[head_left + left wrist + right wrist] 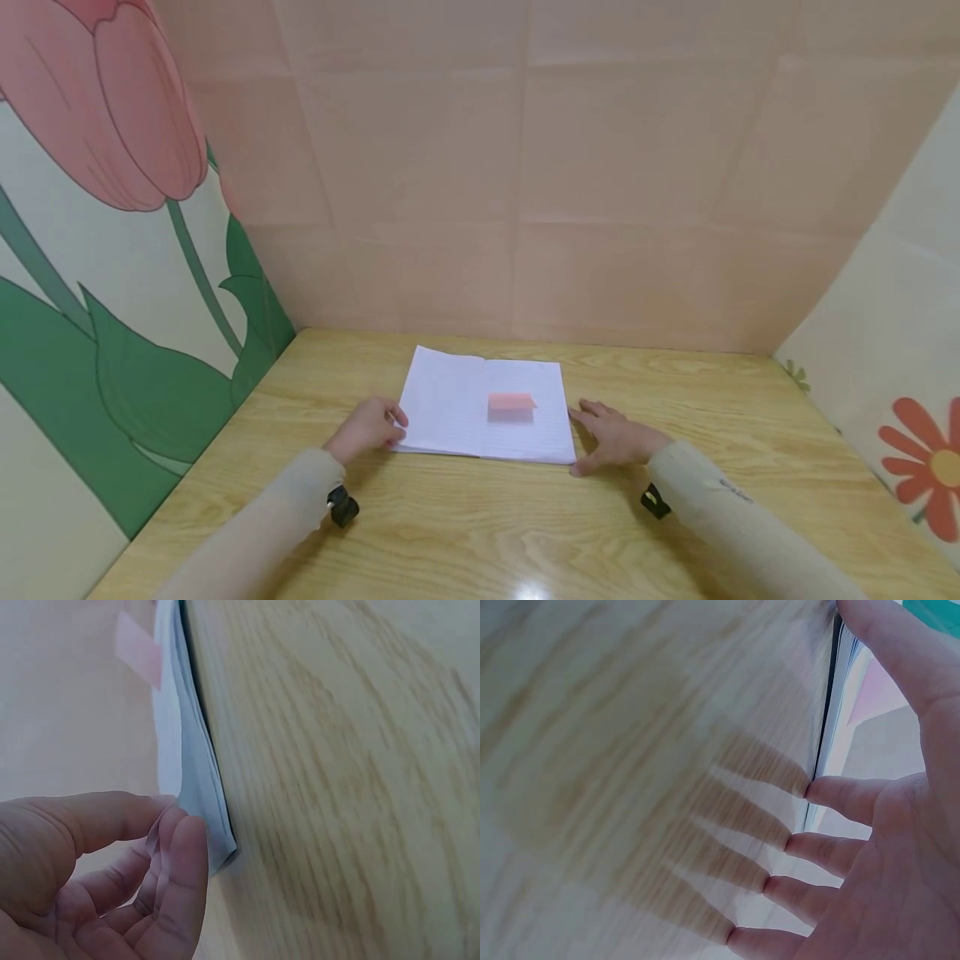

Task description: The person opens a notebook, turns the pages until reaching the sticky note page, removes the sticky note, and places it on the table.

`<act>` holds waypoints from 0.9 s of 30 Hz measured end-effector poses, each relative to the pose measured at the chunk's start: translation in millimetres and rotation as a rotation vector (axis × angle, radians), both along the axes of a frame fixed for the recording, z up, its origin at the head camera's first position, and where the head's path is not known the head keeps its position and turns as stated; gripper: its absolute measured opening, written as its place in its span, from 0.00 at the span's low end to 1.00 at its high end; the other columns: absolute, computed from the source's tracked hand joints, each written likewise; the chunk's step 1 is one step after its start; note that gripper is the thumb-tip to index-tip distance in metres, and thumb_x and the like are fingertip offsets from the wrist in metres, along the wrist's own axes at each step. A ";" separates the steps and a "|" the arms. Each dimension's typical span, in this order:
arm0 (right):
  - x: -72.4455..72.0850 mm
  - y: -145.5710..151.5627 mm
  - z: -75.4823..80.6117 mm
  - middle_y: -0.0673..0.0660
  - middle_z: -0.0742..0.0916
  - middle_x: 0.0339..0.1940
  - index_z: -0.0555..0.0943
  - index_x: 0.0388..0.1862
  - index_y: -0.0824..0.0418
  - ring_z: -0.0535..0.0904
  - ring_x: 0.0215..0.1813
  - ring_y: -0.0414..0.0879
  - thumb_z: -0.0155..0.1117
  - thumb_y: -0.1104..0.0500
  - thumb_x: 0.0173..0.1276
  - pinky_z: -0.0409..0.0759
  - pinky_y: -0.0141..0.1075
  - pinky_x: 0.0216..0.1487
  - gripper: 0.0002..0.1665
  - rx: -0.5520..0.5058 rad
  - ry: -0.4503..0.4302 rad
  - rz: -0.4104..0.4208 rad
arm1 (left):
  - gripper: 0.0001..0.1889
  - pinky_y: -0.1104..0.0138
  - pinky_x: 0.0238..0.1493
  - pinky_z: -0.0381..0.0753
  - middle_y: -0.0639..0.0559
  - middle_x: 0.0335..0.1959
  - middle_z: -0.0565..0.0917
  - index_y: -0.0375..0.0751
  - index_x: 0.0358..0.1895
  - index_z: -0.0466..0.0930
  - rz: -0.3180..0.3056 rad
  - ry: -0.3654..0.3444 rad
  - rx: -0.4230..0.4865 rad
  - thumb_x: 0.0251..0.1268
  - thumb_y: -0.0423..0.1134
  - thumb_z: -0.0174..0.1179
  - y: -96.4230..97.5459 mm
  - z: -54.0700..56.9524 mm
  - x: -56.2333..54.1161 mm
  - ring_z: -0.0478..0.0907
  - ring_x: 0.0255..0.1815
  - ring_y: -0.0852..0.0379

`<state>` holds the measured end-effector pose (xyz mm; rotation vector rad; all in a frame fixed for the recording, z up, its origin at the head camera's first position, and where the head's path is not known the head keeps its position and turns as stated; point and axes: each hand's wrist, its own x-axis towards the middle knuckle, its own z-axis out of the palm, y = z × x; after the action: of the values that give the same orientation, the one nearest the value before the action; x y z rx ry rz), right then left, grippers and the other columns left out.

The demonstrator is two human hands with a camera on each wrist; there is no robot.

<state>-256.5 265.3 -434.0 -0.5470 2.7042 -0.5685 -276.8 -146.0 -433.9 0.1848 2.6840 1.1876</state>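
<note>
An open notebook (442,404) with white lined pages lies flat on the table. A pink sticky note (512,402) is on its right page, part of it standing up from the paper. At the lower left edge, my left hand (369,427) pinches a page corner between thumb and fingers; the left wrist view shows that page (196,780) lifted slightly from the sheets beneath. My right hand (618,435) rests by the right edge with spread, fairly straight fingers. In the right wrist view its fingertips (801,841) meet the tabletop beside the notebook.
The wood-grain table (480,517) extends around the notebook. A plain pinkish-beige backdrop (517,167) rises behind it. Side panels carry a painted tulip (150,108) at left and a red flower (930,467) at right. Each wrist wears a dark strapped device (343,506).
</note>
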 end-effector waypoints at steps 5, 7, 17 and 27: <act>0.2 0.1 -0.4 0.72 0.53 0.77 0.55 0.76 0.65 0.46 0.75 0.72 0.74 0.37 0.50 0.50 0.70 0.66 0.64 0.001 -0.001 0.001 | 0.05 0.71 0.22 0.72 0.50 0.17 0.76 0.34 0.33 0.80 -0.013 0.005 -0.054 0.52 0.25 0.64 1.3 -4.0 -1.5 0.73 0.18 0.58; 0.3 -0.2 0.0 0.72 0.53 0.77 0.55 0.76 0.65 0.46 0.75 0.72 0.74 0.37 0.50 0.50 0.70 0.66 0.64 0.001 -0.001 0.001 | 0.06 0.71 0.22 0.72 0.50 0.17 0.76 0.34 0.32 0.80 -0.020 0.002 -0.072 0.50 0.25 0.64 1.6 -5.3 -2.1 0.73 0.18 0.59; 0.1 0.0 -1.0 0.73 0.53 0.76 0.54 0.76 0.66 0.46 0.75 0.73 0.74 0.36 0.50 0.51 0.70 0.66 0.65 0.005 0.011 0.013 | 0.08 0.71 0.22 0.71 0.51 0.19 0.76 0.36 0.32 0.81 -0.035 0.005 -0.151 0.46 0.24 0.65 3.7 -6.7 -3.4 0.73 0.18 0.59; -1.3 1.3 -1.8 0.71 0.52 0.77 0.54 0.77 0.64 0.45 0.75 0.72 0.74 0.35 0.50 0.51 0.70 0.66 0.65 0.007 -0.004 0.001 | 0.09 0.69 0.25 0.70 0.52 0.21 0.74 0.39 0.31 0.81 -0.043 0.058 -0.215 0.46 0.26 0.68 3.8 -7.4 -4.5 0.70 0.18 0.60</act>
<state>-257.8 266.6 -435.8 -0.5440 2.7009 -0.5585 -281.3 -142.2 -441.3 0.2447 2.8179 0.8862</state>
